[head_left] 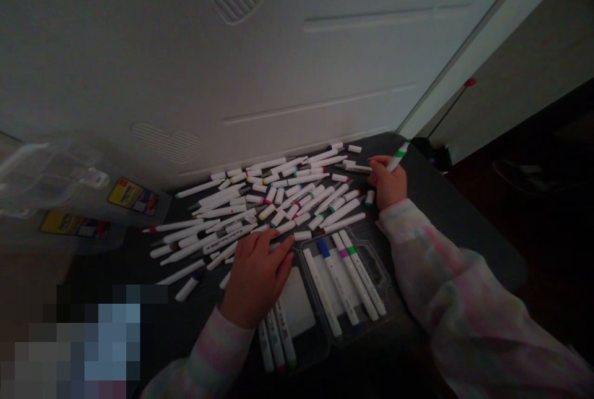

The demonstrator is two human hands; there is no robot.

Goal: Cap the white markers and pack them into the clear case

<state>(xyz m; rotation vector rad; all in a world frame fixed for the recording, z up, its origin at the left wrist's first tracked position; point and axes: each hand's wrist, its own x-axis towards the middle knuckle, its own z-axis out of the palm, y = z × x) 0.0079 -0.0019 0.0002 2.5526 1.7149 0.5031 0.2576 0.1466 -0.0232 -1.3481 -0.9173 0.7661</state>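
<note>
My right hand [390,184] is closed round a white marker with a green band [398,156], held at the right end of the pile with its green tip pointing up. A loose cap [369,198] lies just below that hand. My left hand [257,272] reaches over the near edge of the marker pile [260,201], fingers apart and partly bent; what lies under the palm is hidden. Close to its fingertips is a white cap [302,235]. Under and beside the left hand lies an opened clear plastic case [327,343], with white markers [320,291] in its right half and three [277,337] in its left.
The dark table [445,232] stands against a white panel [278,77] with raised heart shapes. Clear plastic containers [51,182] with yellow labels stand at the left. A stray cap [188,287] lies near the table's left side. A red-tipped rod [448,111] leans at the right.
</note>
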